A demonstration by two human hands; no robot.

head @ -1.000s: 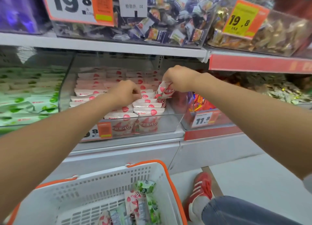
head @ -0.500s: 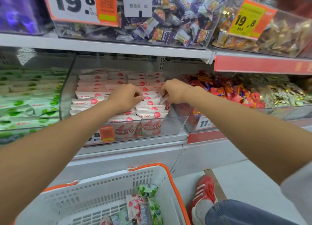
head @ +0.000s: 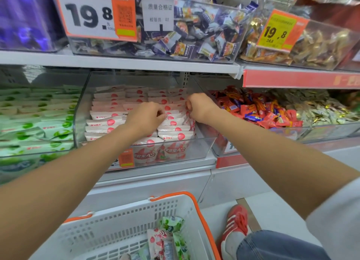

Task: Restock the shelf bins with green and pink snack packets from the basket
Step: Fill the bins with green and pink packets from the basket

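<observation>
A clear bin point(head: 204, 144) on the middle shelf holds rows of pink snack packets point(head: 109, 121). My left hand point(head: 145, 117) lies in the bin with curled fingers pinching a pink packet in the middle rows. At the bin's right side my right hand point(head: 198, 107) grips a pink packet point(head: 191, 123) standing on edge against the wall. Left of it, another clear bin point(head: 39, 154) is full of green snack packets point(head: 35, 123). Below, a white basket with an orange rim point(head: 202, 220) holds a few green and pink packets point(head: 167, 238).
Right of the pink bin, a bin of red and blue sweets point(head: 259, 109) and one of gold-wrapped sweets point(head: 321, 109). The upper shelf point(head: 136, 63) carries bins with price tags point(head: 97, 14). A red shoe point(head: 236, 226) and a denim-clad knee point(head: 276, 246) are by the basket.
My right hand came down from above the bin and pushed its pink packet in among the rows at the right side. My left hand stayed on the middle rows.
</observation>
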